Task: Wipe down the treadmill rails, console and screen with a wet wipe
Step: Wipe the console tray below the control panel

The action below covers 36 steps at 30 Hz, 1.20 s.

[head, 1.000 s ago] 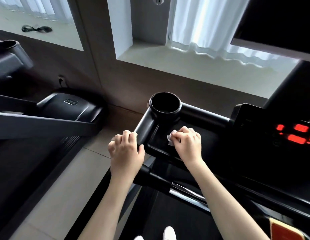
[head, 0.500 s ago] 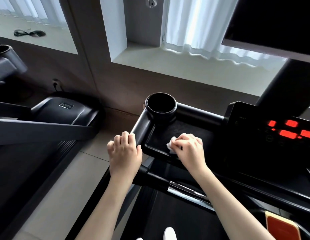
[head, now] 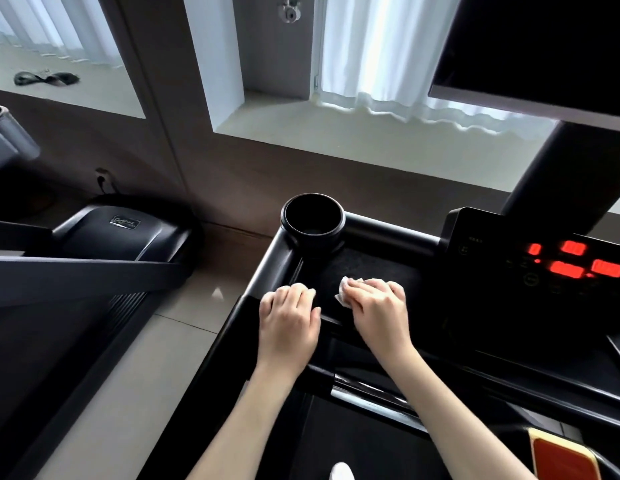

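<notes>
Head view: left hand grips rail, right hand holds wipe on console tray near windowsill.

Both bare forearms reach from the bottom edge to centre frame, palms down. The left hand curls over a black tubular treadmill rail. The right hand, just beside it, grips a crumpled white wet wipe under bent fingers.
</notes>
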Available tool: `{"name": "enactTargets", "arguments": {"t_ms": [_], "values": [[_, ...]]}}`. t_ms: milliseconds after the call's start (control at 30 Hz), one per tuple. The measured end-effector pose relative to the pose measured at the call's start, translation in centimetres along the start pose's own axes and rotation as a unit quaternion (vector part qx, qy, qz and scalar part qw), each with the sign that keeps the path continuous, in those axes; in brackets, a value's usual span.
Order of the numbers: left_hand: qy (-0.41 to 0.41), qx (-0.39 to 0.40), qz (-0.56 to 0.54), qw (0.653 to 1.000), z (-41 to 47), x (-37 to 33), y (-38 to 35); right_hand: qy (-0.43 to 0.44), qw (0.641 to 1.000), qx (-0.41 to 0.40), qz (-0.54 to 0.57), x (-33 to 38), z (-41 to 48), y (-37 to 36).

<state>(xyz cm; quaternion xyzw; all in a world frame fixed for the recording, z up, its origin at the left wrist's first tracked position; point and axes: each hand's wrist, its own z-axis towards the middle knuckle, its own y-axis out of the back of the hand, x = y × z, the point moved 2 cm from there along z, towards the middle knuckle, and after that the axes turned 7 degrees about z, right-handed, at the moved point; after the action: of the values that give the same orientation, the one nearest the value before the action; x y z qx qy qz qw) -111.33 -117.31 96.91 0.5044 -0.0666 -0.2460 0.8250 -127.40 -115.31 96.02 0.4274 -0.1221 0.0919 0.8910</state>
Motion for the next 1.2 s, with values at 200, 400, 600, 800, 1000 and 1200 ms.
{"name": "enactTargets", "arguments": {"t_ms": [200,400,600,800,1000,1200], "values": [[0.01,0.012,-0.004,1.0,-0.2,-0.1,-0.5,-0.099,0.995,-0.009,0.015,-1.9,3.8,-0.9],[0.014,0.021,-0.003,1.0,-0.2,-0.1,-0.5,-0.096,0.995,0.003,0.027,-3.0,4.6,-2.0],[0.015,0.022,0.003,1.0,-0.1,-0.2,-0.4,-0.024,1.0,0.01,0.012,-3.4,4.6,-1.6],[0.011,0.021,0.024,0.999,-0.2,-0.3,-0.3,-0.059,0.998,-0.005,0.033,-2.9,3.7,-1.7],[0.009,0.021,0.033,0.999,-0.2,-0.3,-0.4,-0.106,0.993,-0.044,0.013,-4.7,4.4,-0.6],[0.008,0.013,0.037,0.999,-0.3,-0.3,-0.4,-0.025,0.999,0.014,0.038,-4.7,2.3,0.2]]}}
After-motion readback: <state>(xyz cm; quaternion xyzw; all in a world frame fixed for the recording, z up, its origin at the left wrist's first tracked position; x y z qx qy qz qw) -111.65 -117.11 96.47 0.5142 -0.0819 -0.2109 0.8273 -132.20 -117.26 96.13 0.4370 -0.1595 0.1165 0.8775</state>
